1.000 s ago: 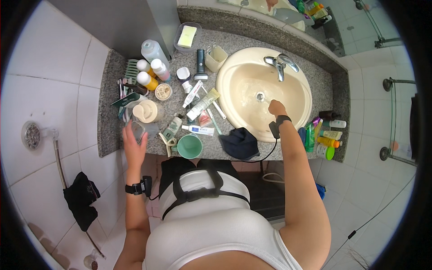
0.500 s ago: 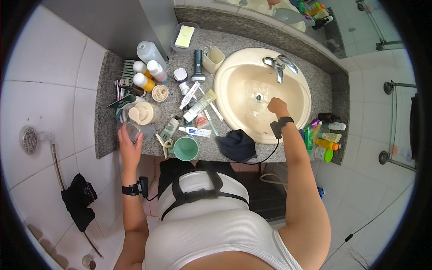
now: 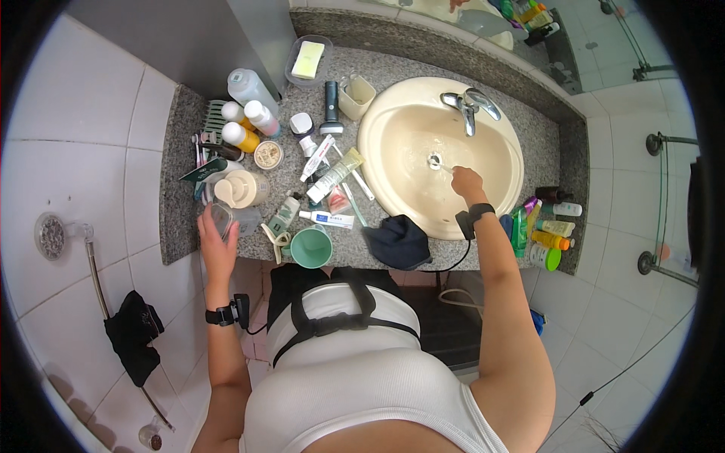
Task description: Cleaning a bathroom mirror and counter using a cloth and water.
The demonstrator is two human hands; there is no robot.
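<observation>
My right hand [image 3: 467,181] is closed in a fist low over the cream sink basin [image 3: 393,143], beside the drain [image 3: 434,160]. A thin pale stick [image 3: 446,168] reaches from its fingers toward the drain; its kind is too small to make out. At the counter's left front edge my left hand [image 3: 217,240] curves its fingers and thumb round a clear plastic container [image 3: 223,217]. Next to that container stands a cream pump bottle [image 3: 240,189]. A chrome faucet [image 3: 470,107] rises at the back of the basin.
A green cup [image 3: 311,248], a dark cloth [image 3: 398,243] and several tubes crowd the front counter. Bottles [image 3: 253,90] fill the left side. More bottles and tubes [image 3: 550,241] stand on the right. A cable runs from my right wristband under the counter edge.
My right hand has shifted very slightly down in the basin, and the pale stick shows more plainly. Less water shimmers round the drain. My left hand keeps its place.
</observation>
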